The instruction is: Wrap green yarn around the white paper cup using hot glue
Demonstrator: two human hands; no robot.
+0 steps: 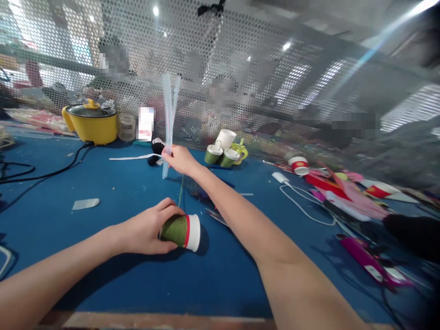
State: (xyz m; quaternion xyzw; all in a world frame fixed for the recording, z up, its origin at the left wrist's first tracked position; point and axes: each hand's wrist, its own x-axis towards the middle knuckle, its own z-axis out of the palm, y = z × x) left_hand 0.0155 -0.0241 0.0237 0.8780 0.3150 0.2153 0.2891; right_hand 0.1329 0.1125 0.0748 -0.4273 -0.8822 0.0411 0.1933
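Note:
A paper cup (177, 230) lies tipped on its side, wrapped in green yarn with a red band and white section at its right end. My left hand (156, 225) is closed around its left part. Farther back, my right hand (180, 158) grips a few long translucent sticks (169, 110), like hot-glue sticks, upright above the blue tabletop (220, 275). A green strand (181, 190) runs up from near the cup toward my right forearm. Black items (158, 147) and a white strip (132, 158) lie beside my right hand.
A yellow electric pot (92, 123), a jar (126, 127) and a lit phone (145, 123) stand along the perforated screen (261, 87). Green-wrapped cups (229, 158) sit behind my right arm. At right are a white cable (305, 211), craft scraps (343, 188) and a purple item (364, 261).

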